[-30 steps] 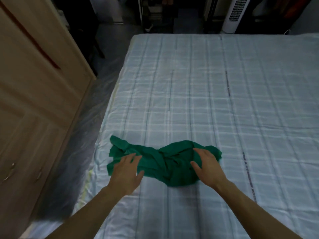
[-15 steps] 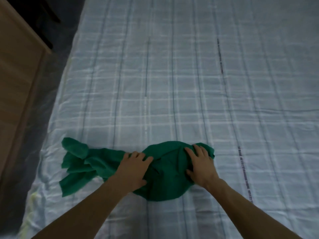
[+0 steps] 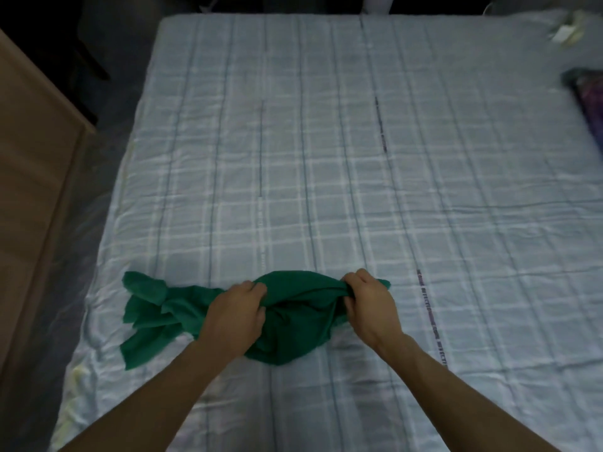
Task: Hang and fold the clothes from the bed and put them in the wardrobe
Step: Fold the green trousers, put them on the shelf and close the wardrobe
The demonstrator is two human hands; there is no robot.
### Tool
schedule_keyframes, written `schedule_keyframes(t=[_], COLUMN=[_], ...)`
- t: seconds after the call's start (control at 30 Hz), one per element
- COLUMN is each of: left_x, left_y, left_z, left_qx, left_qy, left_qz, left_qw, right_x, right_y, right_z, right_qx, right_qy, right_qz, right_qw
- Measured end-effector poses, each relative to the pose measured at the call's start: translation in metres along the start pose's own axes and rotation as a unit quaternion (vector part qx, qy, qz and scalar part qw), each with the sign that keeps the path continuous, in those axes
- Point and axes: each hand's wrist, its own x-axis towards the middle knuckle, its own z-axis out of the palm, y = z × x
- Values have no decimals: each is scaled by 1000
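Both hands, left (image 3: pixel 235 313) and right (image 3: pixel 370 303), grip the crumpled green garment (image 3: pixel 293 324) on the bed's (image 3: pixel 326 158) near edge.

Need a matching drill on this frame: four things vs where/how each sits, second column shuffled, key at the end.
Column one:
1. green garment
2. right hand
3. wooden wardrobe
4. dark item

Column two:
A. lies at the far right edge of the bed
B. bunched up on the near part of the bed
C. grips the garment's right end
D. stands to the left of the bed

Pairs: 1-B, 2-C, 3-D, 4-A
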Motion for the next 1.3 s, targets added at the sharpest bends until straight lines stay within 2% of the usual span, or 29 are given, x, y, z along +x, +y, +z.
schedule_keyframes(t=[0.13,0.3,0.43,0.53,0.67,0.77,0.83,0.93,1.07,1.2,1.3], left_x=[-4,-14,-49,-77,-114,-146,-167,-202,-244,-275,-302], left_y=[34,79,107,121,145,155,157,153,140,124,110], left_z=[-59,-135,-175,-202,-243,-274,-296,-328,-361,-383,-395], left_qx=[-94,-103,-87,-113,-110,-99,-96,-63,-32,-26,11], left_qy=[25,16,113,162,211,255,286,325,358,358,306], left_qz=[31,112,131,145,165,157,142,129,102,82,81], left_qw=[995,988,981,970,957,949,943,935,928,930,949], right_x=[-13,-47,-79,-103,-131,-146,-155,-172,-195,-217,-238], right_y=[-41,-99,-128,-142,-159,-169,-171,-179,-214,-259,-294], right_z=[-36,-83,-124,-152,-187,-209,-219,-220,-229,-254,-274], right_qx=[27,41,49,33,8,-4,-15,76,213,261,268], right_qy=[64,177,226,217,80,29,5,27,100,111,158], right_qz=[-87,-176,-170,-177,-190,-206,-186,-149,-105,-149,-187], right_qw=[994,968,958,959,979,978,982,986,966,947,932])
